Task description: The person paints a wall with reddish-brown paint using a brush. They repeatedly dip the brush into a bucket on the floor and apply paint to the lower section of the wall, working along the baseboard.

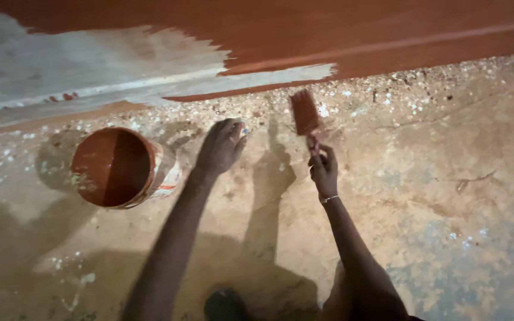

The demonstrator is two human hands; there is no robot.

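Head cam had your right hand (324,172) clenched round the paintbrush (306,116) handle, bristles sticking up past your fingers (329,156) toward the wall's red edge. Your left hand (221,145) was pressed on the floor, fingers loosely curled, paint bucket (117,167) just beside it.

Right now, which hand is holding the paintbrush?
The right hand grips the paintbrush, bristles coated red-brown, pointing at the wall. The left hand holds nothing, resting on the floor beside the paint bucket.

The bucket (114,167) stood at the frame's left, the left hand (220,147) at centre, the brush (306,114) just right of it, below the wall (328,35).
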